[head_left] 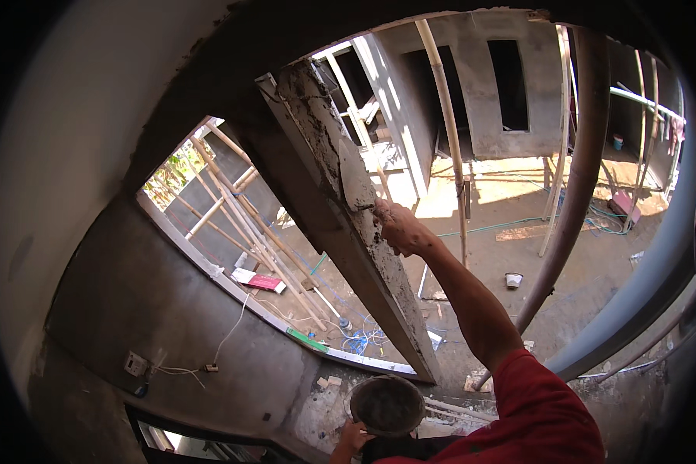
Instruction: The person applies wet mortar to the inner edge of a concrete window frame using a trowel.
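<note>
Nearest: left hand cupped under round mortar pan. Right hand, clamped on trowel, blade up-left along slanted pillar; mortar pan directly below.

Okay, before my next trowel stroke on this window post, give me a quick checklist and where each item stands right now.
1. Trowel blade flat against the plastered post: ok.
2. Right hand gripping the trowel handle: ok.
3. Left hand steadying the mortar pan: ok.
4. Mortar left in the pan: cannot tell, its inside is dark.
5. Plaster even along the post: not ok, rough patches near the top.
6. Footing: cannot tell, out of view.
</note>
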A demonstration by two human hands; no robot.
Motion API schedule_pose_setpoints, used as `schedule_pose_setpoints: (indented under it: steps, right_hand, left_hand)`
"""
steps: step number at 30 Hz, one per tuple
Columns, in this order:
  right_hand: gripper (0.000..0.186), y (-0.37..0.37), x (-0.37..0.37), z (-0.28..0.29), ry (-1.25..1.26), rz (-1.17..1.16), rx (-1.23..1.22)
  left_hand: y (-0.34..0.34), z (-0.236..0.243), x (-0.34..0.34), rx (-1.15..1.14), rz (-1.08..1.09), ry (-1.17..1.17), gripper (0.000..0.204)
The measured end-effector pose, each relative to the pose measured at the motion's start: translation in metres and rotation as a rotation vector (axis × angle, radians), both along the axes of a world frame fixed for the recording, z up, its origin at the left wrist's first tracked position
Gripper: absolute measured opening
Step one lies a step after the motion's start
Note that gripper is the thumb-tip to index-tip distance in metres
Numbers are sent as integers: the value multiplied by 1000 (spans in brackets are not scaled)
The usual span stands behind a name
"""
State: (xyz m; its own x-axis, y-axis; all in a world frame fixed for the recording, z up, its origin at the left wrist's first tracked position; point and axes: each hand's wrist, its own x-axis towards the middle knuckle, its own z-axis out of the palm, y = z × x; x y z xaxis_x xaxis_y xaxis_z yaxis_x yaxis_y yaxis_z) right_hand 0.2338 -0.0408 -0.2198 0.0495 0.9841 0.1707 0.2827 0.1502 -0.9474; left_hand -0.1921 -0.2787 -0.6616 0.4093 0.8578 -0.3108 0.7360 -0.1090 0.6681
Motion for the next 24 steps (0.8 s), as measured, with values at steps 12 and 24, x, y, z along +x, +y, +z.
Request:
schedule_pose_setpoints:
  steps: [12, 24]
  right_hand:
    - [59, 33, 19, 75, 286, -17, 199]
    - [63, 39, -9, 17, -90, -91, 169]
  left_hand:
    - [-5, -1, -6, 90, -272, 148, 36]
    - [12, -9, -49, 475, -326, -61, 26]
